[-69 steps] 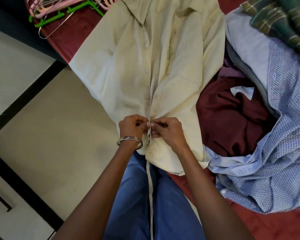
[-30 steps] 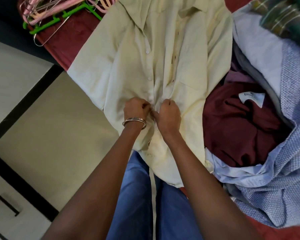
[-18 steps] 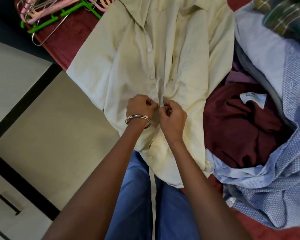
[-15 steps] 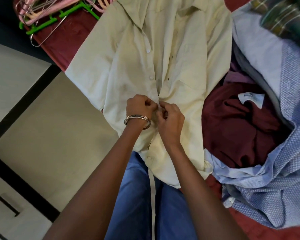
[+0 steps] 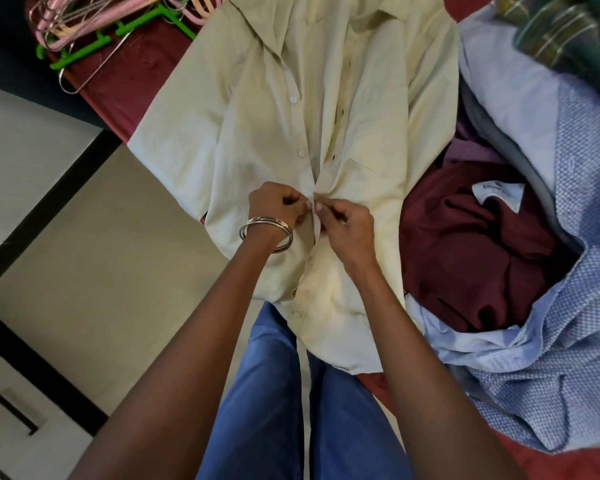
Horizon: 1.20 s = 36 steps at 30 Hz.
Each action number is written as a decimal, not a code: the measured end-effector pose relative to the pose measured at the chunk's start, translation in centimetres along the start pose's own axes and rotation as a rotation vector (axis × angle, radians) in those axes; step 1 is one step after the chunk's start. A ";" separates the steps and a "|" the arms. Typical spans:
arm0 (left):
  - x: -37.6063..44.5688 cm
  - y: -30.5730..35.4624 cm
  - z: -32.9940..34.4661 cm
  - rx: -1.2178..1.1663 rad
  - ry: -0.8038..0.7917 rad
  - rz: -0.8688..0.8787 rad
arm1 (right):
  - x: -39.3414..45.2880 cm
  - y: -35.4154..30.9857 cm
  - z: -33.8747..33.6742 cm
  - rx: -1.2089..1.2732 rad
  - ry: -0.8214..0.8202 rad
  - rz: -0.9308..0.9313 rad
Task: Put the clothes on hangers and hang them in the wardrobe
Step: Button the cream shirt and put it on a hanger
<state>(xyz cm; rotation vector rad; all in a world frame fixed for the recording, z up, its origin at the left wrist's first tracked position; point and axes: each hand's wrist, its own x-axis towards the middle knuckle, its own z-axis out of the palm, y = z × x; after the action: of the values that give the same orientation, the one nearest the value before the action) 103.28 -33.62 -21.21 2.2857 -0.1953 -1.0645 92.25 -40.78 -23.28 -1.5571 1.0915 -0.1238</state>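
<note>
- The cream shirt [image 5: 264, 133] lay front-up across the red bed cover [image 5: 118, 74], its collar toward 12 o'clock and its hem hanging over the near edge toward 6 o'clock, above the person's blue trousers [image 5: 267, 393].
- The left hand [image 5: 274, 206], with two metal bangles [image 5: 266, 233] at the wrist, sat at the middle of the view; its curled fingers pinched the left edge of the shirt front.
- The right hand [image 5: 349, 225] met it from the 3 o'clock side, thumb and fingertips pinching the opposite edge of the shirt front; the two hands touched at the seam.
- Above the hands, toward 12 o'clock, two white buttons [image 5: 301, 153] stood unfastened and the front gaped; whether the button under the fingers was through its hole could not be told.
- A bunch of hangers [image 5: 84, 29], pink, green and wire, lay on the bed cover at 11 o'clock, well apart from the hands.
- A maroon garment [image 5: 471, 251] with a white label [image 5: 499, 192] lay just beside the shirt at 3 o'clock.
- A pale blue patterned shirt [image 5: 568, 323] wrapped round the maroon garment from 2 to 5 o'clock.
- A green checked cloth [image 5: 568, 32] showed at 1 o'clock.
- A pale tiled floor [image 5: 101, 254] with dark strips filled the side from 7 to 10 o'clock.
</note>
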 end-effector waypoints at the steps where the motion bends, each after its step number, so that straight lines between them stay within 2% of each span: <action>1: 0.0 0.1 -0.2 -0.026 -0.021 -0.005 | 0.4 -0.2 -0.2 0.073 -0.033 0.061; 5: 0.1 0.3 -0.5 -0.195 -0.074 -0.101 | 1.6 -1.2 -0.7 0.221 -0.124 0.153; 8: 0.5 0.4 -0.7 -0.199 -0.089 -0.160 | 1.8 -1.3 -0.2 0.131 -0.104 0.090; 10: 0.7 0.4 -0.5 -0.206 -0.042 -0.216 | 1.5 -1.2 0.4 0.050 -0.067 0.036; 13: 1.2 0.4 0.0 -0.250 -0.016 -0.306 | 1.0 -0.9 0.6 0.077 -0.042 0.022; 15: 1.2 0.3 0.5 -0.142 -0.082 -0.233 | 0.9 -1.0 0.5 0.182 -0.062 0.106; 17: 0.7 0.7 0.6 0.114 -0.135 -0.089 | 1.0 -1.2 0.2 0.257 -0.132 0.255; 19: 0.8 0.6 0.7 0.325 -0.117 0.044 | 1.5 -1.2 -0.2 0.088 -0.242 0.345; 21: 1.2 0.5 0.5 0.407 -0.034 0.092 | 2.4 -1.5 -0.8 -0.319 -0.275 0.275; 23: 2.3 0.5 0.3 0.349 0.122 0.131 | 3.2 -2.6 -0.9 -0.559 -0.040 0.045; 25: 3.3 1.1 0.0 0.238 0.231 0.167 | 4.1 -4.5 -0.4 -0.490 0.196 -0.203; 26: 4.0 1.5 -0.1 0.181 0.242 0.161 | 5.0 -4.9 0.1 -0.478 0.222 -0.247; 29: 5.8 2.4 0.1 0.085 0.166 0.081 | 7.2 -3.9 1.9 -0.670 0.138 -0.127; 32: 7.3 2.5 0.9 0.182 0.091 0.043 | 8.2 -2.8 2.6 -0.892 0.222 -0.060; 34: 7.7 2.7 1.4 0.177 0.097 0.014 | 8.4 -2.7 2.3 -0.894 0.206 -0.057; 36: 7.9 3.3 1.6 0.138 0.130 -0.036 | 8.7 -2.9 1.4 -0.768 0.149 0.057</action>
<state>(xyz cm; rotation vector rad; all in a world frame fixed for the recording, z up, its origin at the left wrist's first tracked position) 107.74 -39.95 -25.23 2.4810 -0.1810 -0.9423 99.56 -45.97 -25.47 -2.2162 1.3903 0.2538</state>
